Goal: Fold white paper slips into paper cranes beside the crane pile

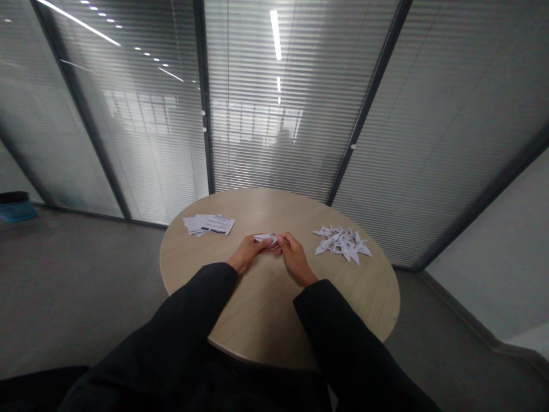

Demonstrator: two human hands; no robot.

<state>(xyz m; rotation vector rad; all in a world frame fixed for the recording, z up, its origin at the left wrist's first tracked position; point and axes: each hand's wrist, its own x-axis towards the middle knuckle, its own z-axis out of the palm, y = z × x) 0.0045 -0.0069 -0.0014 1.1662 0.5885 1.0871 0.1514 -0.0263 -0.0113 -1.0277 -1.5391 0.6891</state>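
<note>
Both hands meet over the middle of the round table, around a small folded piece of white paper (265,237). My left hand (249,252) grips its left part, thumb on top. At the paper's right end, my right hand (294,255) pinches it between thumb and fingers. Fine creases are too small to make out. To the right lies a pile of folded paper cranes (343,242), with pointed wings and tips. A few flat sheets of printed paper (218,224) overlap on the table's left side.
The round wooden table (266,320) stands close to a glass partition with blinds (274,149). A blue bin with a dark rim (17,209) sits on the grey floor at far left. A white wall (493,274) rises on the right.
</note>
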